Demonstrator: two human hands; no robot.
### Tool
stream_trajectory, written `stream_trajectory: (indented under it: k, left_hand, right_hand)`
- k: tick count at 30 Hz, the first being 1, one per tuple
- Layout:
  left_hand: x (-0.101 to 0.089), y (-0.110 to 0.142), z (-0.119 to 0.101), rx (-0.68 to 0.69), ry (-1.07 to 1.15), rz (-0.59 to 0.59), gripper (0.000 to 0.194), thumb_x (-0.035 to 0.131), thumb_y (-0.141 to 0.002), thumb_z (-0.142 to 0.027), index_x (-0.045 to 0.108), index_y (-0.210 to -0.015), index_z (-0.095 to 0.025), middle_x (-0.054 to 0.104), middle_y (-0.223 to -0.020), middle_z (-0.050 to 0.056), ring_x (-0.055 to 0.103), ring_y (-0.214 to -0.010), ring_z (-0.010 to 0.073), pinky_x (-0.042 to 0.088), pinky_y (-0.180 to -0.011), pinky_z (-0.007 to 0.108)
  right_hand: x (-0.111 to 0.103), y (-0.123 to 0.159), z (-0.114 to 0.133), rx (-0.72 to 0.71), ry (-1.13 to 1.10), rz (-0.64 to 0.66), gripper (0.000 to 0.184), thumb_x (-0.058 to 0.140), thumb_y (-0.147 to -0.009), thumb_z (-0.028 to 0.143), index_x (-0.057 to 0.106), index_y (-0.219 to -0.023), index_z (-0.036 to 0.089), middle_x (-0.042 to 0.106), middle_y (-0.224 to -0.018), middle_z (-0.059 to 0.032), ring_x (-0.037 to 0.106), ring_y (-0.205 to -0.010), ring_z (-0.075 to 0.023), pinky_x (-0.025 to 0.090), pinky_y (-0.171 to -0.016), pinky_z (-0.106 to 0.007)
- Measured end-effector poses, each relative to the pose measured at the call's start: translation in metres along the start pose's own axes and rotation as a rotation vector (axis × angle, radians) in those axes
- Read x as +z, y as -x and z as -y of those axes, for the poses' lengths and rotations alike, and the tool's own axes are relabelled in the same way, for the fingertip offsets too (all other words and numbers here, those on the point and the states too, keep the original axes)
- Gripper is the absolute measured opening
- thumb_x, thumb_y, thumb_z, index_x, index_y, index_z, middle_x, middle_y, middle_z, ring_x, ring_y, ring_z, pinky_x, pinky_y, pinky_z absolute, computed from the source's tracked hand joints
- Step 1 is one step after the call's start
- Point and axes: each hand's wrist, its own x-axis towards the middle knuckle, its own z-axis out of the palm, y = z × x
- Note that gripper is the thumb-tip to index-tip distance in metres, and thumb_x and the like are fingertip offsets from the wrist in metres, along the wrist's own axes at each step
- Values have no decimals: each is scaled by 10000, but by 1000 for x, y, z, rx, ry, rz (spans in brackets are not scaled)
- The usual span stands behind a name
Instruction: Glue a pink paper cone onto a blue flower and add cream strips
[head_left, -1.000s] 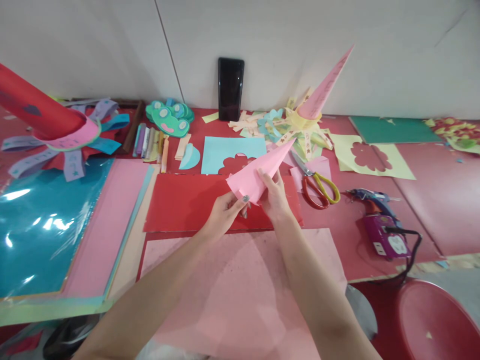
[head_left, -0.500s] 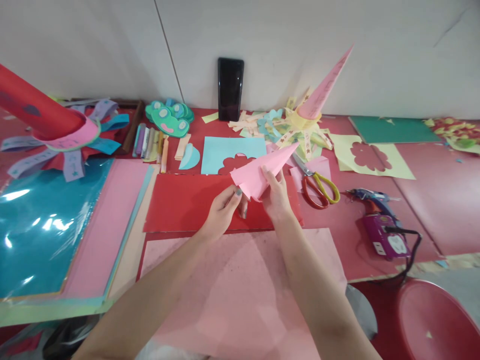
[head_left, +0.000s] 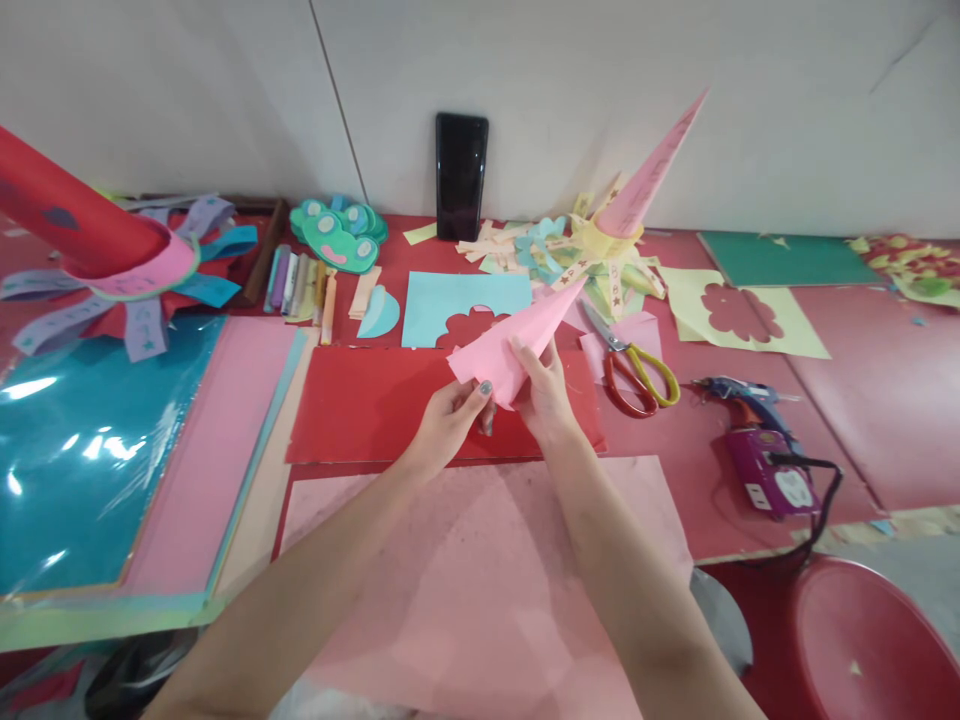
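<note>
A pink paper cone (head_left: 517, 338) is held between both my hands above a red board (head_left: 360, 405), its tip pointing up and right. My right hand (head_left: 544, 395) grips its right side, thumb on top. With thumb and fingers, my left hand (head_left: 448, 418) pinches the cut lower edge of the cone. Some fingertips of the left hand are hidden behind the paper. A pale pink sheet (head_left: 465, 570) lies under my forearms. Right of my hands rest scissors (head_left: 637, 372) with one red and one yellow handle.
A glue gun (head_left: 750, 392) and a purple power box (head_left: 772, 480) lie at the right. A phone (head_left: 460, 175) leans on the wall. Finished paper cones with strips stand at the back right and left. Markers (head_left: 289, 282) and frog cutouts (head_left: 341, 240) sit back left.
The pink cone has shifted slightly left and turned a little in my hands. My right hand has moved left with it, while the left thumb has slid a bit right along the edge.
</note>
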Motion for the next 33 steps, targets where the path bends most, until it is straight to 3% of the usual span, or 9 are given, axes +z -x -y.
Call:
stream_trajectory:
  k: [5, 19, 33]
  left_hand:
    - [1, 1, -1, 0, -15, -71, 435, 493, -839, -568, 482, -648, -177, 506, -560, -29, 520, -492, 85, 466, -535, 223]
    - [1, 3, -7, 55, -151, -172, 458, 483, -844, -563, 490, -596, -178, 510, -523, -21, 516, -493, 93, 450, -531, 223]
    - [0, 1, -3, 36, -81, -172, 433, 541, -813, -560, 494, -623, -173, 513, -527, -31, 521, -478, 84, 456, -518, 209]
  right_hand:
    - [2, 1, 0, 2, -7, -1, 528, 723, -686, 343, 509, -1168, 325, 632, -933, 24, 622, -873, -158, 534, -803, -325]
    - [6, 3, -2, 23, 15, -26, 512, 739, -653, 355, 526, -1117, 315, 640, -958, 17, 623, -954, -188, 541, -816, -346]
    - [8, 6, 0, 0, 16, 6, 536, 744, -657, 333, 515, -1141, 308, 625, -939, 17, 624, -907, -176, 533, -831, -347]
